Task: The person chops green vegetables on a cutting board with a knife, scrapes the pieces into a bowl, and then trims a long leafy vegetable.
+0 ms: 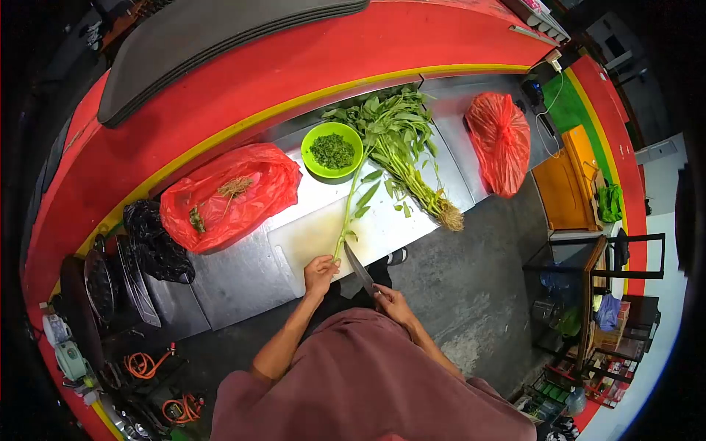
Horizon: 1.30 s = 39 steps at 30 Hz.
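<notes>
My left hand point(321, 275) is closed on the lower end of a long green stalk point(348, 213) with a few leaves, over the near edge of a white cutting board point(305, 237). In my right hand point(394, 303) is the handle of a knife point(358, 269), its blade pointing up and left, the tip close to the stalk. Chopped greens point(332, 151) fill part of a lime-green bowl point(353, 170) beyond the board. To the right of the bowl lies a large leafy bunch point(401, 143), with its roots at the table's near edge.
An open red plastic bag point(228, 195) with root scraps lies left of the board, beside a black bag point(158, 239). A tied red bag point(500, 143) sits at the right. A red wall point(294, 77) runs behind the steel table point(235, 287).
</notes>
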Each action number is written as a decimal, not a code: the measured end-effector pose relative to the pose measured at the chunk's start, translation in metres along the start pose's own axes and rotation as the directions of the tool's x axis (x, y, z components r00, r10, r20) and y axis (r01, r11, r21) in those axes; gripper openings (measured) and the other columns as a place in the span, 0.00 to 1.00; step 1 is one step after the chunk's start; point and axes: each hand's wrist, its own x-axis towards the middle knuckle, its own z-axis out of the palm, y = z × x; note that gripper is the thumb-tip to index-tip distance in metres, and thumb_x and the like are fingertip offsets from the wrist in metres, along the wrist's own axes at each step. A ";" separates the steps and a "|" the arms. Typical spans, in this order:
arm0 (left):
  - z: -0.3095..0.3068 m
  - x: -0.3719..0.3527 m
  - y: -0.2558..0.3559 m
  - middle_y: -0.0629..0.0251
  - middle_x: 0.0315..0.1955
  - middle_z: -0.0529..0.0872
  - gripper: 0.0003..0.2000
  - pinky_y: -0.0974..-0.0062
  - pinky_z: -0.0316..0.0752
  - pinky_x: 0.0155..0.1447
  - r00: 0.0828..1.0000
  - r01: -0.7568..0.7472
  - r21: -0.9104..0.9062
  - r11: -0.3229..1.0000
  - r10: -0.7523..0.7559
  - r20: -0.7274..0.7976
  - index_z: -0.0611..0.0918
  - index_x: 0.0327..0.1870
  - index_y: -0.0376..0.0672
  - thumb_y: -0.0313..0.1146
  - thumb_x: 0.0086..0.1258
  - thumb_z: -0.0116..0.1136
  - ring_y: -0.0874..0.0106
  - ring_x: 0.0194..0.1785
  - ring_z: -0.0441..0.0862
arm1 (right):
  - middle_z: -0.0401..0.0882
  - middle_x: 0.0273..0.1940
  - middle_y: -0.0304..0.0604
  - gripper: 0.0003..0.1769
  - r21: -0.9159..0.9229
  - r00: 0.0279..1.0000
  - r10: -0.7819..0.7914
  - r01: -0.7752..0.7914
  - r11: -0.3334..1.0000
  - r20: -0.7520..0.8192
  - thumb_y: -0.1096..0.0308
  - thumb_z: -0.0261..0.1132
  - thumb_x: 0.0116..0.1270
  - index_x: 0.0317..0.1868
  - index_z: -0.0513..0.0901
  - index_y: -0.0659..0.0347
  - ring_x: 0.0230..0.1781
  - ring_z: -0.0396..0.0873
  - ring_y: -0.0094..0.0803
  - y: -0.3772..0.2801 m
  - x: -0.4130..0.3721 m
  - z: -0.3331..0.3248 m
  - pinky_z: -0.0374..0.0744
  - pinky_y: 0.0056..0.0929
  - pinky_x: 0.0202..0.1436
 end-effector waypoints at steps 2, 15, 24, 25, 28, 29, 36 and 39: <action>0.000 0.001 0.000 0.58 0.31 0.88 0.16 0.77 0.81 0.42 0.997 -0.054 -0.008 0.999 0.053 -0.052 0.80 0.49 0.30 0.28 0.66 0.72 0.74 0.34 0.86 | 0.78 0.29 0.34 0.25 -0.002 1.000 -0.014 0.014 1.000 0.003 0.64 0.59 0.79 0.72 0.72 0.64 0.29 0.73 0.19 0.009 0.003 -0.001 0.73 0.23 0.36; -0.004 0.021 -0.033 0.60 0.36 0.90 0.12 0.77 0.83 0.42 0.980 -0.197 0.041 0.980 0.196 0.019 0.85 0.50 0.31 0.22 0.67 0.67 0.75 0.36 0.86 | 0.76 0.25 0.33 0.13 0.312 0.974 0.095 -0.156 0.937 0.204 0.63 0.54 0.81 0.58 0.78 0.58 0.14 0.62 0.14 -0.009 -0.017 -0.023 0.59 0.17 0.14; 0.021 0.020 -0.003 0.59 0.31 0.91 0.10 0.77 0.82 0.42 0.968 -0.216 0.238 0.947 0.240 -0.078 0.87 0.43 0.33 0.24 0.62 0.72 0.75 0.34 0.88 | 0.76 0.24 0.32 0.17 0.299 0.977 0.115 -0.166 0.940 0.182 0.60 0.56 0.80 0.62 0.79 0.55 0.14 0.64 0.15 -0.005 -0.014 -0.021 0.59 0.18 0.15; 0.022 0.020 -0.003 0.59 0.31 0.91 0.10 0.77 0.82 0.42 0.968 -0.216 0.238 0.947 0.240 -0.076 0.87 0.43 0.33 0.24 0.62 0.72 0.75 0.34 0.88 | 0.76 0.25 0.33 0.16 0.282 0.976 0.127 -0.174 0.943 0.178 0.61 0.55 0.80 0.61 0.79 0.55 0.14 0.63 0.15 -0.006 -0.013 -0.021 0.59 0.18 0.15; 0.022 0.018 -0.003 0.58 0.31 0.91 0.09 0.77 0.81 0.40 0.948 -0.282 0.263 0.923 0.310 -0.071 0.88 0.40 0.32 0.25 0.62 0.74 0.75 0.33 0.86 | 0.76 0.25 0.33 0.13 0.257 0.977 0.126 -0.168 0.952 0.172 0.62 0.54 0.81 0.58 0.79 0.55 0.14 0.62 0.15 -0.004 -0.011 -0.018 0.59 0.17 0.15; 0.022 0.019 -0.003 0.58 0.31 0.91 0.09 0.77 0.81 0.40 0.948 -0.282 0.264 0.922 0.310 -0.071 0.88 0.40 0.32 0.25 0.62 0.74 0.75 0.33 0.86 | 0.76 0.25 0.33 0.12 0.249 0.980 0.111 -0.151 0.957 0.167 0.61 0.54 0.81 0.55 0.79 0.54 0.15 0.62 0.14 -0.003 -0.010 -0.017 0.59 0.17 0.15; 0.018 0.024 -0.012 0.58 0.31 0.91 0.10 0.76 0.82 0.40 0.942 -0.308 0.329 0.893 0.333 -0.023 0.88 0.41 0.35 0.25 0.60 0.74 0.73 0.33 0.88 | 0.76 0.26 0.32 0.11 0.233 0.979 0.139 -0.171 0.957 0.146 0.60 0.54 0.81 0.50 0.80 0.54 0.17 0.63 0.14 -0.005 -0.009 -0.016 0.59 0.16 0.16; 0.016 0.019 -0.008 0.57 0.35 0.91 0.10 0.75 0.82 0.40 0.925 -0.358 0.353 0.864 0.380 0.008 0.88 0.43 0.35 0.24 0.61 0.73 0.72 0.34 0.89 | 0.77 0.26 0.32 0.11 0.227 0.980 0.101 -0.139 0.964 0.172 0.59 0.54 0.81 0.51 0.80 0.54 0.17 0.64 0.14 0.000 -0.007 -0.019 0.60 0.16 0.17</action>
